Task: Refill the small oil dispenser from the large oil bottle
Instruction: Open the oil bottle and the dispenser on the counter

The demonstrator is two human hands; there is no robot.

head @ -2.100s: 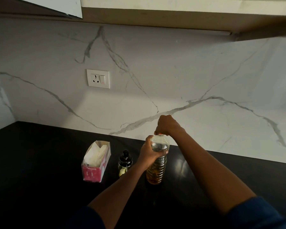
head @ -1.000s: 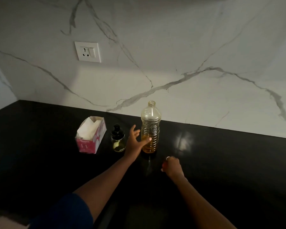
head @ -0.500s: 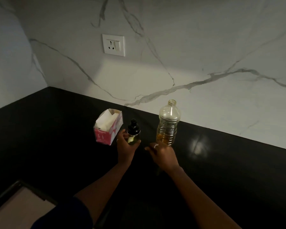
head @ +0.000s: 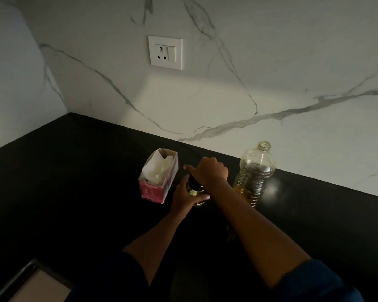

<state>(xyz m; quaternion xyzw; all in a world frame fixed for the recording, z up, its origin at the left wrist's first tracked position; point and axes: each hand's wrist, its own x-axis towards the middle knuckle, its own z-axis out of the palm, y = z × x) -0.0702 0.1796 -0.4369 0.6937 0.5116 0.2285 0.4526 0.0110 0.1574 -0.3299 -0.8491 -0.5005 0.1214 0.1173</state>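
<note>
Now my left hand (head: 182,198) grips the small oil dispenser (head: 195,193) on the surface (head: 74,171), and my right hand (head: 210,172) closes over its cap (head: 193,184). The large oil bottle (head: 256,168) stands uncapped just beside that hand; a careless twist could tip it, spilling oil.

Black top and clear glass tinted yellow-green on the small bottle (head: 194,191) between the fingers (head: 202,196). Just left of the fingers, pink on the box (head: 153,191), with faint pale marks on its near face and white paper (head: 159,168) inside. Right of the fingers, clear ribbed plastic on the big bottle (head: 254,168), amber at its base. Under the fingers, glossy black across the counter (head: 74,192). Beyond the fingers, white marble streaked with grey veins on the wall (head: 271,62), plain white on the socket (head: 165,52). Nearer than the fingers, dark blue on the sleeves (head: 323,282).
</note>
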